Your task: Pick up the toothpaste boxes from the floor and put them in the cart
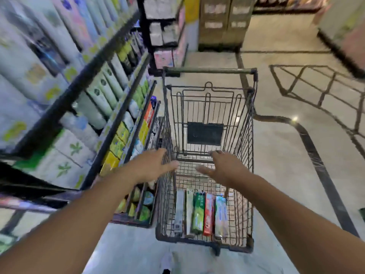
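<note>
- Hovering both hands over the shopping cart [209, 123], empty: left hand [156, 165] above the cart's left wall, right hand [223, 167] inside the basket outline, toward the right wall.
- Fingers on both hands straight and spread fairly wide, holding nothing. Palms face down and inward. Frame is motion-blurred, so finer finger detail is not readable.
- Toothpaste boxes [200, 214] are in the cart: five lie flat on the wire floor at the end nearest the person, below the hands.
- Order from the cart's left wall: grey, white, green, red, pale blue. Packed side by side, neighbours touching or nearly so.
- Long axes are parallel, running along the cart's length, one end toward the cart's handle [209, 71] and the other toward the person. Which end is the cap end: cannot tell.
- My read: laid lengthwise and flat because they sit stable on the wire grid and pack tight.
- No boxes visible on the tiled floor [286, 155] around the cart. Judgement: task done or close to it; open hands fit a release.
- Store shelving [79, 107] sits just beside the cart's left wall, stocked with boxed goods.
</note>
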The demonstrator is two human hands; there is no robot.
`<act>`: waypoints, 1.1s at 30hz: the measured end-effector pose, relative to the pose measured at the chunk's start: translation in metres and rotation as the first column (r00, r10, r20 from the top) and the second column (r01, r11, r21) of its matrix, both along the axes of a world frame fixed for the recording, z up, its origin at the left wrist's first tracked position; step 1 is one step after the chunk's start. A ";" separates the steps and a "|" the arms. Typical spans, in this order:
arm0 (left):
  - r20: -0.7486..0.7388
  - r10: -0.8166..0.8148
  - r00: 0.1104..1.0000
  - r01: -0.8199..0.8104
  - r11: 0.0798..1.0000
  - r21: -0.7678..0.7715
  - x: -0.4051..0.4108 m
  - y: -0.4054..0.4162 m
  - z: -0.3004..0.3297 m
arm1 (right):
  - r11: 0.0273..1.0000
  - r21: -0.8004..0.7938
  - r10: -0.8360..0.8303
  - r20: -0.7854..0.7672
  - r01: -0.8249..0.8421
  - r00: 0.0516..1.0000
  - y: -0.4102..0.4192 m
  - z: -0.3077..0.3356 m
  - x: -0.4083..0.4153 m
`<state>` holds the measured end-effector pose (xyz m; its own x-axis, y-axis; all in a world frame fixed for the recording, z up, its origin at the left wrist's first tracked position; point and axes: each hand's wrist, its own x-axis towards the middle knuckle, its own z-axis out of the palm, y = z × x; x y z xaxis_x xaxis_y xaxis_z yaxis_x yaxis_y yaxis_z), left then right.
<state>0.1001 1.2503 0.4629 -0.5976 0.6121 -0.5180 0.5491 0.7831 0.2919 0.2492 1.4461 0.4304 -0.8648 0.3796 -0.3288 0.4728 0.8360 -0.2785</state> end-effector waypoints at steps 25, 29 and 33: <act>-0.157 0.403 0.902 -0.397 0.915 0.069 0.068 -0.543 0.073 | 0.753 0.133 0.656 -0.069 -0.645 0.752 -0.466 0.115 -0.058; -0.218 0.578 0.787 -0.584 0.811 0.042 0.101 -0.660 0.077 | 0.620 0.181 0.783 -0.080 -0.763 0.617 -0.579 0.116 -0.076; -0.209 0.683 0.700 -0.700 0.714 -0.011 0.132 -0.753 0.070 | 0.500 0.126 0.866 -0.049 -0.857 0.498 -0.676 0.113 -0.096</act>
